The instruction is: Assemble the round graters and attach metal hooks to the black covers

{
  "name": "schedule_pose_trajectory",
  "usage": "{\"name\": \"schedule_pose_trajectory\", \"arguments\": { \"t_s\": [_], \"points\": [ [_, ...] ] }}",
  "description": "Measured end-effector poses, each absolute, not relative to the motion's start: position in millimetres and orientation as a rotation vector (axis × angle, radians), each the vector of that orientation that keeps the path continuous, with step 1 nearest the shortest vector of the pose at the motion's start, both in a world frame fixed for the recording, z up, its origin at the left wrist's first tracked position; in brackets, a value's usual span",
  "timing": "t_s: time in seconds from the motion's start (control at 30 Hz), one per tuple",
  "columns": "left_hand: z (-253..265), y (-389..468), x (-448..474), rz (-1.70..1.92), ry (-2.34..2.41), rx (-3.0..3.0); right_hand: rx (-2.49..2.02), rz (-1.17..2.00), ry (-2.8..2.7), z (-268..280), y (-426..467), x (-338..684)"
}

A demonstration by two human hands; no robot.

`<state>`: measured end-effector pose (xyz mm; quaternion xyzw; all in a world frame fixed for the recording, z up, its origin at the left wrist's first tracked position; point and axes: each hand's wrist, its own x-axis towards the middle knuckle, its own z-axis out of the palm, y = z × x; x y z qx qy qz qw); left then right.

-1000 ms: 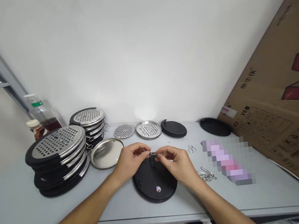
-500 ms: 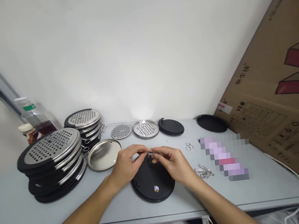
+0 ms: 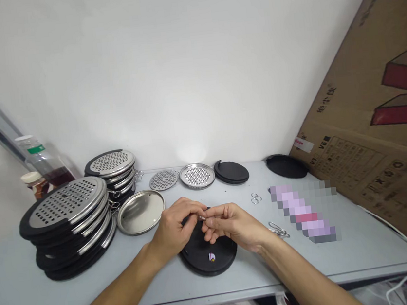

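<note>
Pinching 1 slim silvery metal fitting (image 3: 202, 217), likely light, stiff, best end-held, left hand (image 3: 175, 226) and right hand (image 3: 233, 222) met at 6 o'clock.

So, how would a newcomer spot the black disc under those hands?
Start with the grey table and look near its front edge. There the black disc lies below the left hand and right hand. A small pale mark on its face sets it apart from the dark rounds near the wall.

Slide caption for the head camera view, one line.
Left hand and right hand pinch a small metal piece over a black disc; stacked graters at left.
</note>
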<state>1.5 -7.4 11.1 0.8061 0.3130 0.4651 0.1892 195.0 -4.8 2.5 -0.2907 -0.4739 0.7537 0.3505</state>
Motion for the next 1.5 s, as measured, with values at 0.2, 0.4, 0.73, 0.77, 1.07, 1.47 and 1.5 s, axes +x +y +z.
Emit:
{"name": "schedule_pose_trajectory", "arguments": {
  "t_s": [0.2, 0.4, 0.73, 0.77, 1.07, 1.47, 1.5],
  "points": [
    [15.5, -7.1, 2.5, 1.155, 0.948, 2.086, -0.795, 1.972, -1.126, 7.3, -1.7, 199.5],
    [13.1, -4.6, 3.4, 1.121, 0.986, 2.013, -0.814, 2.033, -1.087, 7.5, -1.8, 199.0],
    [9.4, 0.2, 0.3, 1.145, 1.012, 1.867, -0.804, 1.915, -1.009, 5.9, -0.1, 198.9],
    [9.4, 0.2, -0.2, 1.147, 1.013, 1.856, -0.808, 1.902, -1.012, 5.8, 0.0, 199.3],
    [5.4, 0.1, -0.1, 1.067, 1.085, 1.696, -0.855, 1.902, -0.976, 5.7, 2.5, 200.8],
    [12.4, 3.8, -0.2, 1.093, 1.038, 1.438, -0.883, 1.840, -0.937, 5.4, 2.3, 199.2],
    [12.2, 3.3, 0.5, 1.099, 1.022, 1.386, -0.879, 1.845, -0.928, 5.8, 2.1, 198.8]
  ]
}}
